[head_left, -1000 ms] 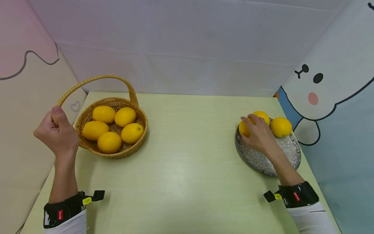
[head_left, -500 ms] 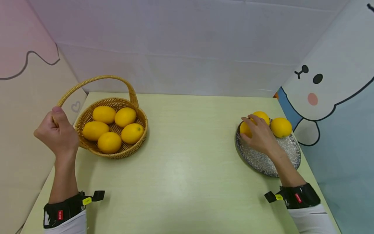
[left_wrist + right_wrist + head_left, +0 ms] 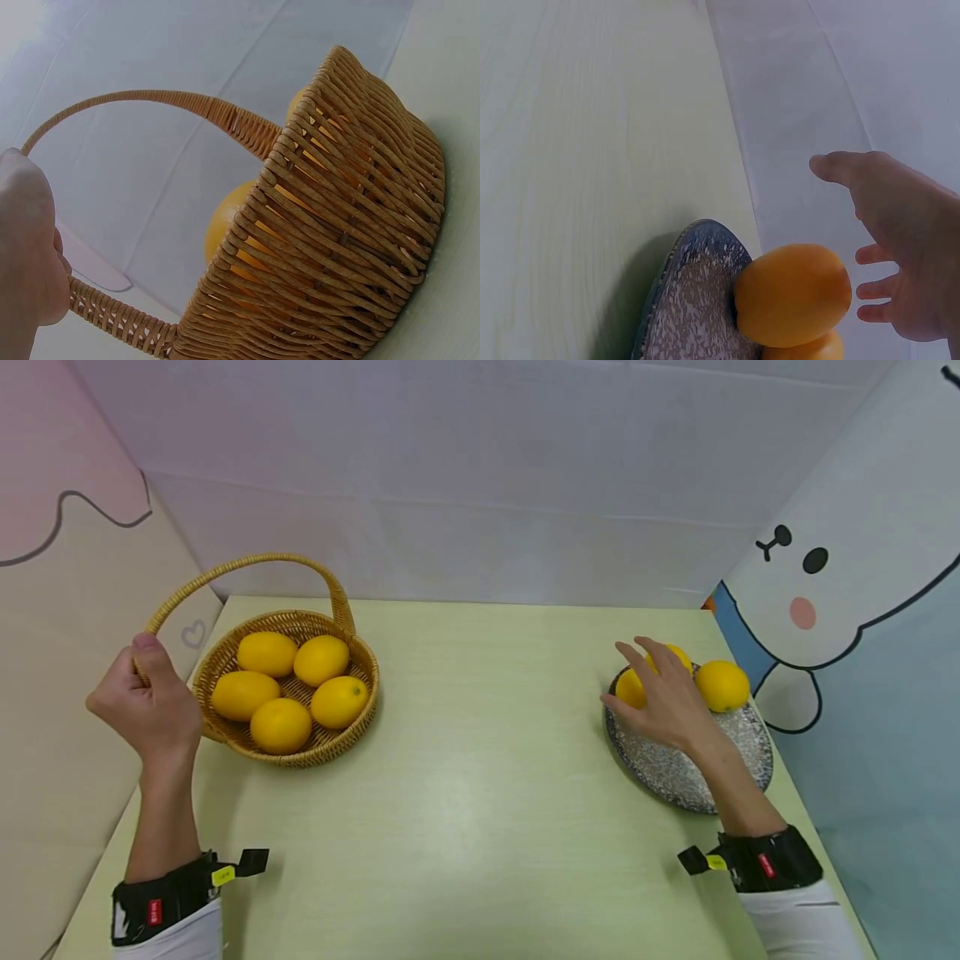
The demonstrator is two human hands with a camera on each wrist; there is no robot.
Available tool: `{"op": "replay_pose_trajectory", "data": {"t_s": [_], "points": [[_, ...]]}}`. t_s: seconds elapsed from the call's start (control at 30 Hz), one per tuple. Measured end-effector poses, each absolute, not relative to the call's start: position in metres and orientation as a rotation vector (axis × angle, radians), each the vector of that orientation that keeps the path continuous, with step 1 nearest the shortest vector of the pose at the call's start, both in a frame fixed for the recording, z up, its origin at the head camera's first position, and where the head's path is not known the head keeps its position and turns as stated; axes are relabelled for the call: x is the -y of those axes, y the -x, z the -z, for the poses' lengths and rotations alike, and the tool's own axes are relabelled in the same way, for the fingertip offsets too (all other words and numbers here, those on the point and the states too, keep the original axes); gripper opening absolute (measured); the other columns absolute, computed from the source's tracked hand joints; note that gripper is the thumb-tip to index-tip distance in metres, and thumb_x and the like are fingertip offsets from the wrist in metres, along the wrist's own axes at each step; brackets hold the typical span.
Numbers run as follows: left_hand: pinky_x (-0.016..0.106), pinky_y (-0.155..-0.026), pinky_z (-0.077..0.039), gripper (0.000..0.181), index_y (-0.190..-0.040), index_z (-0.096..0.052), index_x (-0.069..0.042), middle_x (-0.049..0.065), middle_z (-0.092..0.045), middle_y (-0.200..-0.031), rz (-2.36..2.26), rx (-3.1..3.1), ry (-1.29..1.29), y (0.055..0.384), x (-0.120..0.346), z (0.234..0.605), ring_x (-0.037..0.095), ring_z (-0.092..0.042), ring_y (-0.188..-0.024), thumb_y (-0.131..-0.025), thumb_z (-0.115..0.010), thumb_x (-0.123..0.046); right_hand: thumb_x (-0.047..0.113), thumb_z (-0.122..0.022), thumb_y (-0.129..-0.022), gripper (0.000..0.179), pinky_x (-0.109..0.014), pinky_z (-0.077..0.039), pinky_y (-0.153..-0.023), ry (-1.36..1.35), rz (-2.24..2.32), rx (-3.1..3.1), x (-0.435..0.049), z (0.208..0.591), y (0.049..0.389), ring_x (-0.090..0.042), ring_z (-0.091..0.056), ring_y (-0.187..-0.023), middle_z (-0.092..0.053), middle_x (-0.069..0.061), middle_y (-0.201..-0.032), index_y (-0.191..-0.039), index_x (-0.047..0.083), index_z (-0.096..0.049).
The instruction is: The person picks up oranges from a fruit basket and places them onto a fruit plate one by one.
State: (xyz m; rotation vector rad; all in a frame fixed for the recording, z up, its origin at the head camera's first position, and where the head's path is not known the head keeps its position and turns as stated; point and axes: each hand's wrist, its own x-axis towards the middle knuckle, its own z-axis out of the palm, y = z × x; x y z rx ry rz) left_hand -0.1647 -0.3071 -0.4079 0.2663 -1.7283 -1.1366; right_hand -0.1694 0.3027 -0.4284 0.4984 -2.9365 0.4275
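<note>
My left hand grips the arched handle of a wicker basket on the left of the table. Several yellow lemons lie inside it; in the left wrist view the woven side hides most of them. On the right, my right hand hovers over a speckled grey plate with its fingers spread. Beneath it, one lemon sits at the plate's left side, apart from the hand in the right wrist view. A second lemon is partly hidden behind the fingers, and a third lemon lies to the right.
A pale table spans the space between basket and plate. White fabric stands behind its back edge. A printed panel with a cartoon face borders the right side, close to the plate.
My right hand has let go of the left lemon; its fingers have spread and lifted slightly away. The lemon stays on the plate. The left hand and basket have not moved.
</note>
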Motion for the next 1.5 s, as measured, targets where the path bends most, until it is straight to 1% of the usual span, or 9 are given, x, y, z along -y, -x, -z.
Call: {"op": "replay_pose_trajectory", "data": {"t_s": [0.1, 0.3, 0.5, 0.63, 0.83, 0.93, 1.07, 1.27, 1.5], "points": [[0.023, -0.057, -0.006, 0.056, -0.058, -0.033, -0.024, -0.020, -0.025, -0.058, 1.138, 1.730, -0.268, 0.164, 0.307, 0.408, -0.002, -0.015, -0.054, -0.108, -0.057, -0.027, 0.036, -0.082, -0.098, 0.085, -0.082, -0.034, -0.124, -0.510, -0.419, 2.925, -0.301, 0.426, 0.170, -0.058, -0.039, -0.160, -0.038, -0.032, -0.175, -0.170, 0.009, -0.045], [0.024, -0.057, -0.005, 0.058, -0.058, -0.033, -0.026, -0.021, -0.025, -0.058, 1.140, 1.724, -0.266, 0.163, 0.307, 0.408, -0.003, -0.014, -0.054, -0.109, -0.059, -0.031, 0.037, -0.081, -0.099, 0.083, -0.080, -0.032, -0.128, -0.549, -0.431, 2.937, -0.293, 0.425, 0.173, -0.059, -0.035, -0.162, -0.037, -0.031, -0.176, -0.169, 0.008, -0.047], [0.024, -0.057, -0.005, 0.057, -0.057, -0.032, -0.020, -0.020, -0.024, -0.058, 1.127, 1.729, -0.267, 0.163, 0.307, 0.407, -0.003, -0.014, -0.053, -0.108, -0.057, -0.028, 0.036, -0.082, -0.099, 0.082, -0.077, -0.027, -0.133, -0.649, -0.477, 2.906, -0.270, 0.427, 0.181, -0.059, -0.032, -0.165, -0.039, -0.031, -0.176, -0.168, 0.007, -0.048], [0.024, -0.057, -0.005, 0.057, -0.057, -0.032, -0.021, -0.020, -0.024, -0.058, 1.125, 1.726, -0.267, 0.163, 0.307, 0.406, -0.003, -0.014, -0.053, -0.108, -0.057, -0.028, 0.041, -0.079, -0.101, 0.083, -0.073, -0.024, -0.136, -0.723, -0.496, 2.912, -0.247, 0.426, 0.188, -0.057, -0.031, -0.167, -0.036, -0.029, -0.178, -0.170, 0.009, -0.046], [0.024, -0.057, -0.005, 0.058, -0.058, -0.033, -0.030, -0.021, -0.025, -0.058, 1.133, 1.725, -0.265, 0.163, 0.307, 0.407, -0.003, -0.014, -0.053, -0.109, -0.060, -0.035, 0.046, -0.078, -0.101, 0.085, -0.072, -0.025, -0.137, -0.859, -0.521, 2.888, -0.207, 0.420, 0.198, -0.054, -0.031, -0.169, -0.035, -0.026, -0.180, -0.171, 0.011, -0.046], [0.024, -0.057, -0.006, 0.057, -0.059, -0.034, -0.032, -0.021, -0.025, -0.058, 1.136, 1.727, -0.265, 0.164, 0.308, 0.408, -0.003, -0.014, -0.053, -0.110, -0.060, -0.034, 0.047, -0.078, -0.101, 0.084, -0.072, -0.026, -0.136, -0.944, -0.535, 2.862, -0.185, 0.418, 0.202, -0.054, -0.032, -0.168, -0.036, -0.026, -0.179, -0.170, 0.011, -0.046], [0.024, -0.057, -0.006, 0.056, -0.058, -0.033, -0.031, -0.020, -0.025, -0.058, 1.131, 1.734, -0.268, 0.164, 0.308, 0.407, -0.003, -0.014, -0.053, -0.109, -0.058, -0.030, 0.048, -0.077, -0.102, 0.083, -0.071, -0.028, -0.136, -1.041, -0.527, 2.832, -0.156, 0.415, 0.206, -0.053, -0.034, -0.168, -0.038, -0.025, -0.179, -0.170, 0.011, -0.046], [0.023, -0.057, -0.006, 0.055, -0.059, -0.033, -0.033, -0.021, -0.025, -0.058, 1.126, 1.732, -0.274, 0.164, 0.307, 0.407, -0.003, -0.014, -0.053, -0.108, -0.058, -0.030, 0.051, -0.074, -0.104, 0.081, -0.068, -0.030, -0.137, -1.154, -0.479, 2.797, -0.116, 0.414, 0.213, -0.051, -0.035, -0.169, -0.039, -0.023, -0.179, -0.171, 0.014, -0.046], [0.024, -0.056, -0.006, 0.055, -0.058, -0.033, -0.028, -0.020, -0.025, -0.057, 1.124, 1.739, -0.277, 0.165, 0.307, 0.407, -0.003, -0.015, -0.052, -0.107, -0.057, -0.028, 0.056, -0.070, -0.106, 0.081, -0.064, -0.032, -0.137, -1.276, -0.425, 2.810, -0.073, 0.413, 0.216, -0.050, -0.035, -0.169, -0.038, -0.020, -0.180, -0.172, 0.018, -0.044]]}}
